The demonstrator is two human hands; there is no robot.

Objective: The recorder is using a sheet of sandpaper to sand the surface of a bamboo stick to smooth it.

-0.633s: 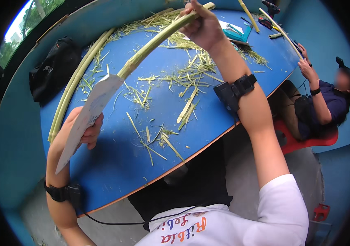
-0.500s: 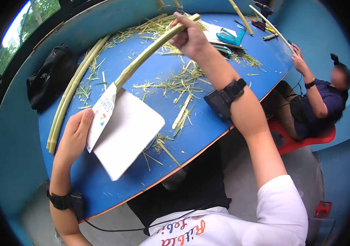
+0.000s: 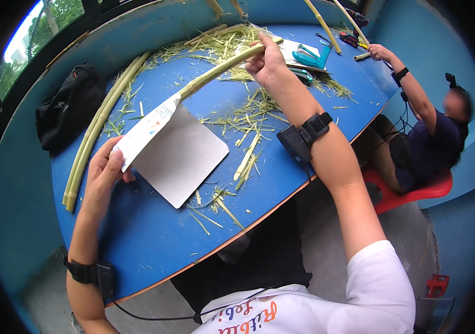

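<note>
My right hand (image 3: 269, 62) is closed around the far end of a pale green, stripped bamboo stick (image 3: 215, 72). The stick slants down toward the left, and its near end is hidden behind a folded sheet of sandpaper (image 3: 184, 161). That sheet has a white printed back along its upper fold and a plain greyish side spread over the table. Its left edge is pinched between the thumb and fingers of my left hand (image 3: 105, 167).
Green shavings (image 3: 248, 111) litter the blue table (image 3: 154, 239). Two long bamboo poles (image 3: 95, 128) lie at left beside a black bag (image 3: 70, 106). A teal tool (image 3: 312, 55) rests on papers at the back. At right, a seated co-worker (image 3: 426, 128) holds another pole (image 3: 351, 22).
My right hand and the stick have shifted slightly right and nearer. The sandpaper has tilted, turning its spread part from bright white to greyish. The co-worker's hand has moved up and left.
</note>
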